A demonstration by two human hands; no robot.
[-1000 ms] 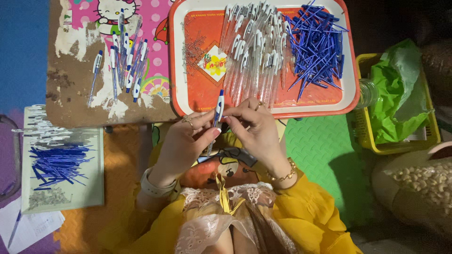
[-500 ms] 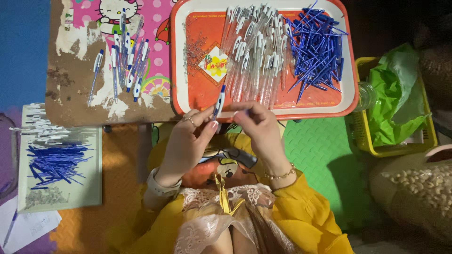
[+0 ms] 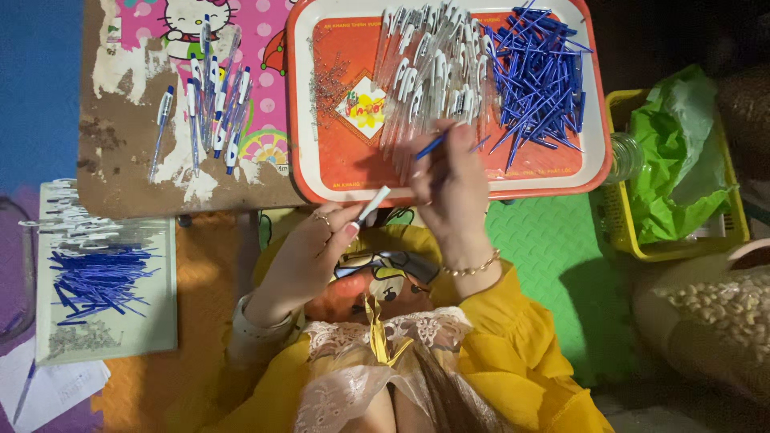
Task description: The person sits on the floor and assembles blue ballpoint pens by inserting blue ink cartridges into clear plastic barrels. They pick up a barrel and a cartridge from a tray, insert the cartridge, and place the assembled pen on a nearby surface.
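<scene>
**2 hands assembling pens over an orange tray**

Seen from above, a person in a yellow top sits at a low counter point(image 3: 120, 160) with a worn pink cartoon surface. The left hand point(image 3: 309, 244) hovers near the counter's front edge, its fingers point(image 3: 346, 227) pinching a clear white pen barrel point(image 3: 374, 203) that points up toward the tray. The right hand point(image 3: 449, 180), with a gold bracelet at the wrist, reaches over the near rim of the orange tray point(image 3: 337, 172); its fingers are closed on a thin blue refill point(image 3: 429, 147).

On the tray lie a heap of clear pen barrels point(image 3: 425, 64) in the middle and a pile of blue refills point(image 3: 537, 76) on the right. About 8 finished pens point(image 3: 212, 104) lie on the counter to the left. A smaller pale tray point(image 3: 160, 337) of blue refills sits at lower left. A yellow basket point(image 3: 618, 216) with green plastic stands at right.
</scene>
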